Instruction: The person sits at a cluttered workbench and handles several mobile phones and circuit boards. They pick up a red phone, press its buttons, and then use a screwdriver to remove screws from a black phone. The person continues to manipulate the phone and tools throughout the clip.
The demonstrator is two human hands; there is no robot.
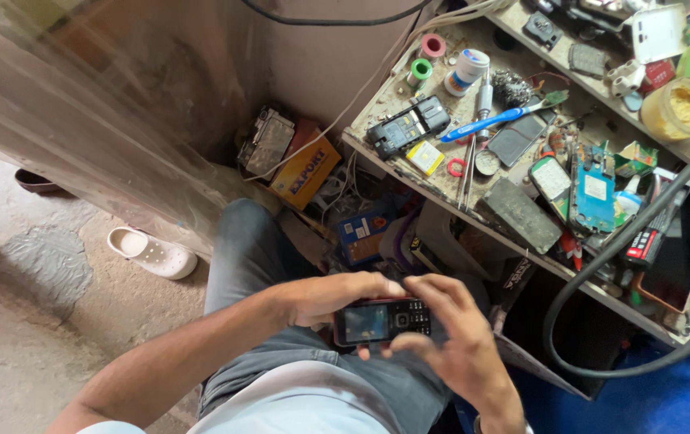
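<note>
A small black keypad phone with a lit screen lies sideways between both my hands, above my lap. My left hand grips its screen end from the left. My right hand wraps the keypad end, with fingers curled over the top edge and the thumb below. I sit in grey jeans in front of a cluttered workbench.
The bench holds an opened black phone, a blue toothbrush, a blue circuit board, tape rolls and jars. A thick black cable loops at the right. Boxes sit under the bench; a white shoe lies on the floor.
</note>
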